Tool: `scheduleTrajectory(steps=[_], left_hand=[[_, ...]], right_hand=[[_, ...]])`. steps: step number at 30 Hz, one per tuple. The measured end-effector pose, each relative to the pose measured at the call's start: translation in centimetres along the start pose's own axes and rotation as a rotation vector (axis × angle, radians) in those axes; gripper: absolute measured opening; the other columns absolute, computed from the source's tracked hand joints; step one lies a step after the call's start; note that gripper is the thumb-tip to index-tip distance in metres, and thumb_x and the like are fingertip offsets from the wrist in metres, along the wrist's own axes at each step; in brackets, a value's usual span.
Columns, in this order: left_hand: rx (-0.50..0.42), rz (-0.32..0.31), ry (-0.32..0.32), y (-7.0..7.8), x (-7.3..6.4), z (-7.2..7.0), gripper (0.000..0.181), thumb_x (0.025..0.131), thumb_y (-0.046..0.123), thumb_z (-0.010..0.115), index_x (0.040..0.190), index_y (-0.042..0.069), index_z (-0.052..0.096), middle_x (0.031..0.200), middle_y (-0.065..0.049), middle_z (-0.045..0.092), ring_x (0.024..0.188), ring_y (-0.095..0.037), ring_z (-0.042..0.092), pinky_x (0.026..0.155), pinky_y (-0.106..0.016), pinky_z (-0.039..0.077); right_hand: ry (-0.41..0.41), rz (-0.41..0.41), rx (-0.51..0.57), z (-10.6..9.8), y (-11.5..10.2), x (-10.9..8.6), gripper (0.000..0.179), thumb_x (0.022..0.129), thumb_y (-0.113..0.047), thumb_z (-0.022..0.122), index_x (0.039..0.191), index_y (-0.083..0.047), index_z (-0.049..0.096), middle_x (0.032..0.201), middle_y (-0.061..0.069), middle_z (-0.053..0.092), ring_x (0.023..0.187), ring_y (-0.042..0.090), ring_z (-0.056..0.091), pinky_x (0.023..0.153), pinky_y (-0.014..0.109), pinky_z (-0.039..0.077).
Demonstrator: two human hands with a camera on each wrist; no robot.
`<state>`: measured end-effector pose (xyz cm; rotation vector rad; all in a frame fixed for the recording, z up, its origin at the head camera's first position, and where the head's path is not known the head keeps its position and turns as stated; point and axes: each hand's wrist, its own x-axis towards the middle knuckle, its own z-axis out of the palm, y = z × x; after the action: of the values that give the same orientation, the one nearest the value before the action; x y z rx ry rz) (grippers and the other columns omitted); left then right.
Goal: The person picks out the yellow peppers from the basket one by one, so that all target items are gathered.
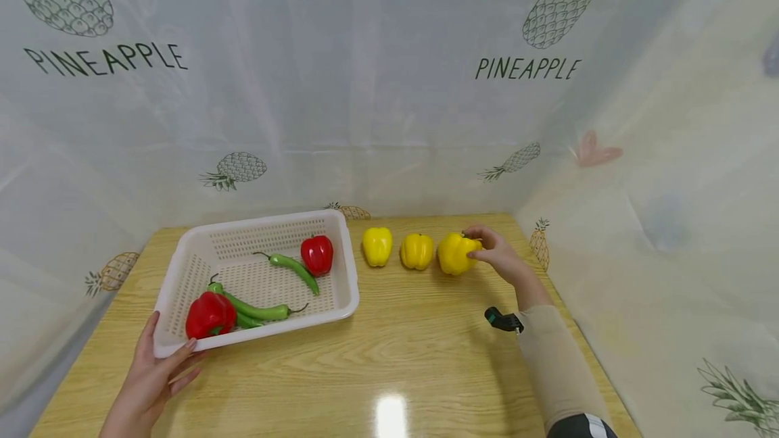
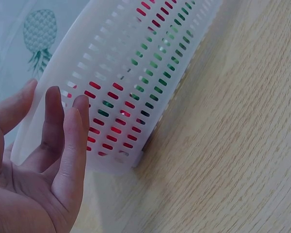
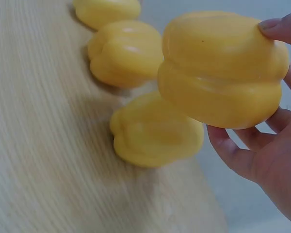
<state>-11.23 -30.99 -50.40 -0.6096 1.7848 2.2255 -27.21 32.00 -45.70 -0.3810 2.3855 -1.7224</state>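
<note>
My right hand (image 1: 494, 253) grips a yellow bell pepper (image 3: 223, 70) between thumb and fingers at the right of the table. In the right wrist view it hangs over the tabletop, overlapping another yellow bell pepper (image 3: 157, 131) lying there. Two more yellow bell peppers, one nearer (image 1: 416, 251) and one by the basket (image 1: 377, 247), lie to the left in a row. My left hand (image 1: 149, 370) rests at the near left corner of a white plastic basket (image 1: 349, 276), thumb and fingers on either side. Its fingers are mostly straight against the outside.
Inside the basket are two red bell peppers, one near (image 1: 209, 314) and one far (image 1: 317, 255), with several long green chilis (image 1: 295, 269). The wooden table (image 1: 389, 350) meets a pineapple-print sheet (image 1: 389, 100) at the back and sides.
</note>
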Motion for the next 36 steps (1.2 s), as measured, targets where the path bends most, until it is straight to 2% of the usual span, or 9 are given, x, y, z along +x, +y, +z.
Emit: scheduleTrajectory(steps=[6,14,18,21,26,31,36], left_hand=[[-0.001,0.008,-0.019,-0.2,-0.1,0.0,0.102,0.098,0.013,0.06,0.143,0.06,-0.018,0.13,0.008,0.028,0.09,-0.013,0.07,0.079,-0.038,0.057],[-0.004,0.023,-0.023,-0.2,-0.1,0.1,0.101,0.098,0.012,0.06,0.143,0.061,-0.016,0.129,0.006,0.029,0.089,-0.013,0.07,0.077,-0.038,0.057],[-0.005,0.029,-0.023,-0.2,-0.2,0.1,0.101,0.098,0.012,0.06,0.143,0.061,-0.015,0.129,0.005,0.029,0.089,-0.012,0.07,0.076,-0.038,0.057],[-0.002,0.016,-0.017,-0.2,-0.1,0.1,0.101,0.097,0.013,0.061,0.143,0.062,-0.015,0.129,0.005,0.029,0.089,-0.013,0.07,0.077,-0.038,0.057],[-0.001,0.003,-0.01,-0.1,0.0,0.1,0.101,0.097,0.014,0.061,0.143,0.062,-0.015,0.129,0.007,0.028,0.09,-0.014,0.07,0.079,-0.039,0.057],[0.004,0.009,-0.011,0.0,0.0,0.1,0.101,0.097,0.014,0.061,0.143,0.061,-0.016,0.128,0.008,0.029,0.091,-0.014,0.07,0.08,-0.039,0.057],[0.003,0.007,-0.015,0.0,-0.1,0.0,0.102,0.098,0.014,0.061,0.143,0.061,-0.017,0.129,0.007,0.029,0.09,-0.014,0.07,0.08,-0.039,0.057]], right_hand=[[0.019,0.032,0.011,-0.8,1.0,-1.2,0.049,0.094,-0.005,0.062,0.137,0.005,0.04,0.136,0.022,0.04,0.116,0.028,0.048,0.088,0.023,0.049],[0.046,0.09,0.001,-1.4,2.0,-2.1,0.053,0.094,-0.011,0.064,0.138,0.005,0.039,0.139,0.024,0.038,0.117,0.031,0.049,0.087,0.026,0.05],[0.059,0.102,-0.002,-1.7,2.3,-2.5,0.053,0.093,-0.01,0.065,0.137,0.006,0.04,0.138,0.025,0.039,0.113,0.028,0.051,0.085,0.026,0.05],[0.062,0.112,-0.003,-1.9,2.3,-2.9,0.051,0.093,-0.008,0.063,0.136,0.007,0.041,0.138,0.026,0.039,0.112,0.03,0.05,0.085,0.03,0.051],[0.051,0.141,-0.042,-2.5,2.6,-3.2,0.05,0.094,-0.01,0.063,0.136,0.007,0.043,0.139,0.027,0.04,0.114,0.035,0.05,0.088,0.039,0.05],[0.056,0.178,-0.078,-3.0,3.6,-3.2,0.047,0.093,-0.013,0.064,0.133,0.004,0.047,0.137,0.024,0.044,0.109,0.032,0.053,0.085,0.038,0.051],[0.07,0.204,-0.109,-3.2,3.7,-3.3,0.047,0.093,-0.014,0.064,0.133,0.006,0.048,0.136,0.025,0.045,0.109,0.033,0.053,0.084,0.037,0.051]])
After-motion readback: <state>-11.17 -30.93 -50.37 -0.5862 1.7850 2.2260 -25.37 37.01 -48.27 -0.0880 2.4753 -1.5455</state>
